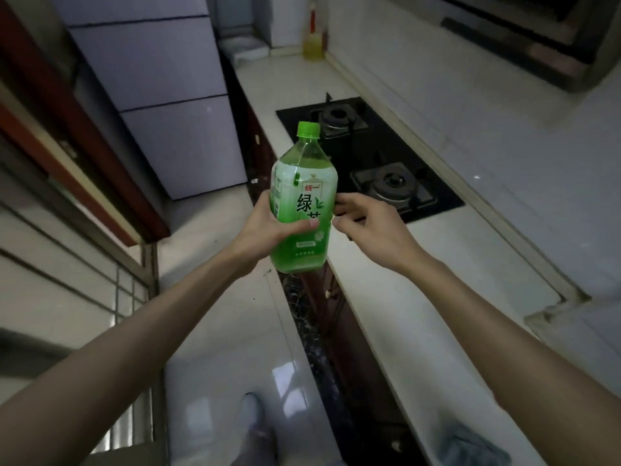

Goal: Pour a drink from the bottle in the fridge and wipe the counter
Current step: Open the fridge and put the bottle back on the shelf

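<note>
From the head camera, the left hand (265, 230) holds the bottle (302, 200) upright in the air, over the front edge of the surface (396, 274) and just in front of the hob (366, 156). Its fingers wrap the lower part of the label, thumb across the front. The right hand (366, 227) is just beside the bottle, fingers half curled and holding nothing, their tips at or almost at the label's right edge; whether they touch I cannot tell. The green cap (308, 129) is on. The fridge (161, 95) stands shut behind to the left. A dark cloth (470, 445) lies on the surface at the near right. No cup shows.

The bottle looks nearly full, so it is likely heavy and bottom-weighted in a one-handed grip. It appears to be thin plastic, which would give under a squeeze, and the glossy label may be slippery, more so if cold and damp from the fridge. A firm hold around the middle suits it, with the other hand on the ribbed cap to twist it off.
</note>
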### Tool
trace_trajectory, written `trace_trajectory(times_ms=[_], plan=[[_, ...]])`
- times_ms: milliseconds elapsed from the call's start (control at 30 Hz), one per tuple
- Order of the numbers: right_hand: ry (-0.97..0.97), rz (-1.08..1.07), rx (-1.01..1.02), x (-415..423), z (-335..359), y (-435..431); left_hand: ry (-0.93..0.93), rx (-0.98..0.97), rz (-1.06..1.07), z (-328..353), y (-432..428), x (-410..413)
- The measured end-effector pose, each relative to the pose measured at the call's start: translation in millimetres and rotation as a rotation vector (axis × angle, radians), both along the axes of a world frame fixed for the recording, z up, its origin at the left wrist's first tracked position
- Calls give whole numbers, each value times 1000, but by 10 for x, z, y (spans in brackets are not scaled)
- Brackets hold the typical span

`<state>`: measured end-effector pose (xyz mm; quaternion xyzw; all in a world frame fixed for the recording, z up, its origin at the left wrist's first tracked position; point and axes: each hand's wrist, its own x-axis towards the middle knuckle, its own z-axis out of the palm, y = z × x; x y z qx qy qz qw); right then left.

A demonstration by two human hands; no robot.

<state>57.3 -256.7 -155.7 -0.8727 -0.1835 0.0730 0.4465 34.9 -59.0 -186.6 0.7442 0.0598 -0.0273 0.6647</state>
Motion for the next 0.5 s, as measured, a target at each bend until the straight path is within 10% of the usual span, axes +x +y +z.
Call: trace_trajectory(times_ms=[500], plan=[[-91,181,-2,929,8,2384,-60,-34,122,58,2312,546]])
